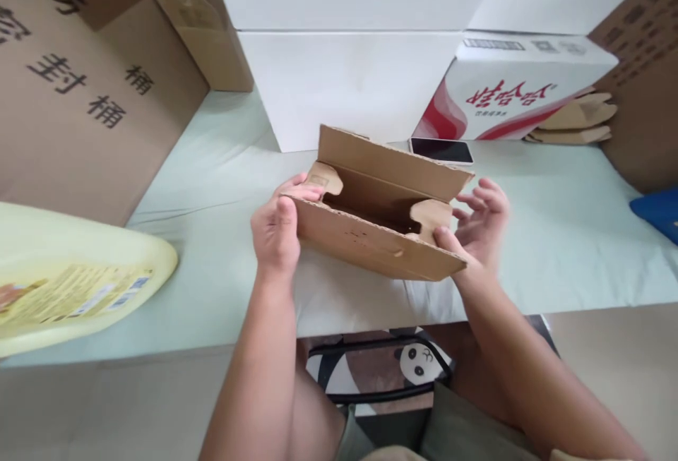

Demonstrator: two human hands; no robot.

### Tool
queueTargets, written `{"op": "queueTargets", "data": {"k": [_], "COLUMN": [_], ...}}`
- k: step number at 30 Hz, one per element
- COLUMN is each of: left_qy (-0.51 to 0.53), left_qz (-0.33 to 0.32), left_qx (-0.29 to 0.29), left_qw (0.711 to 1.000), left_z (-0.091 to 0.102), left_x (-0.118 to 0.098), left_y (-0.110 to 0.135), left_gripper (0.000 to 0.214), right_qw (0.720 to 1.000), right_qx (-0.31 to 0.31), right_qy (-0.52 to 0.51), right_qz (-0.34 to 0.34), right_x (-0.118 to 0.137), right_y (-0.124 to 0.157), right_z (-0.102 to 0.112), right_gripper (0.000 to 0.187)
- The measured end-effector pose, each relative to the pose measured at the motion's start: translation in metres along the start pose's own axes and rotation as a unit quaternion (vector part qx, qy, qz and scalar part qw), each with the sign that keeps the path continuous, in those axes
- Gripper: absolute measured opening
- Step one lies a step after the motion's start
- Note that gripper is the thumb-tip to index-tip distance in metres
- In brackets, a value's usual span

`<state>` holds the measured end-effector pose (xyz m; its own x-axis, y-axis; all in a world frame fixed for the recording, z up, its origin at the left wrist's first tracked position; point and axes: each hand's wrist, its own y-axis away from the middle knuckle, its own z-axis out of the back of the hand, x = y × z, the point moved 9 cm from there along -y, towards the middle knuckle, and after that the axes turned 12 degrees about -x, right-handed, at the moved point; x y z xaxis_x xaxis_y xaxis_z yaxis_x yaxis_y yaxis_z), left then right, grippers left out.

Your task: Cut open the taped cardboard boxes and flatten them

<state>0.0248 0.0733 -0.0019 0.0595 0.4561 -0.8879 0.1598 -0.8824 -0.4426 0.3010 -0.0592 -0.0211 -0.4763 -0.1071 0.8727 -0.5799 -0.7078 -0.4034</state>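
Observation:
A small brown cardboard box (365,242) is tilted between my hands, its top open and its two long flaps standing up. Notched short flaps at both ends, one of them the right end flap (431,217), partly cover the dark inside. My left hand (278,224) grips the left end, with the thumb outside the near wall and the fingers over the end flap. At the right end is my right hand (479,224). Its thumb presses on the right end flap while its fingers are loosely curled beyond the box's end.
White cartons (349,87) stand behind the box, with a phone (442,151) at their foot. A red-and-white carton (508,94) and folded cardboard pieces (577,118) are at the right. A large carton (90,94) and yellow jug (79,277) flank the left of the pale-green cloth (212,235).

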Motion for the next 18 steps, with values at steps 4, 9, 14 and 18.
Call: {"op": "queueTargets", "data": {"k": [4, 9, 14, 18], "left_qy": [-0.033, -0.024, -0.051, -0.048], "left_qz": [-0.002, -0.019, -0.029, -0.031], "left_qx": [-0.020, -0.006, 0.049, 0.040], "left_qw": [0.999, 1.000, 0.997, 0.998], "left_z": [0.000, -0.003, -0.013, -0.008], "left_x": [0.008, 0.007, 0.002, 0.001], "left_y": [-0.001, -0.004, -0.004, -0.006], "left_gripper": [0.049, 0.043, 0.017, 0.017], "right_qw": [0.994, 0.983, 0.984, 0.983], "right_qx": [0.025, 0.036, 0.061, 0.048], "right_qy": [-0.090, -0.179, -0.163, -0.168], "right_qz": [-0.055, -0.032, -0.031, -0.061], "right_x": [-0.015, -0.014, -0.016, -0.026], "right_y": [0.006, 0.015, 0.022, 0.021], "right_z": [-0.009, -0.009, -0.012, -0.011], "right_gripper": [0.063, 0.050, 0.036, 0.056]}}
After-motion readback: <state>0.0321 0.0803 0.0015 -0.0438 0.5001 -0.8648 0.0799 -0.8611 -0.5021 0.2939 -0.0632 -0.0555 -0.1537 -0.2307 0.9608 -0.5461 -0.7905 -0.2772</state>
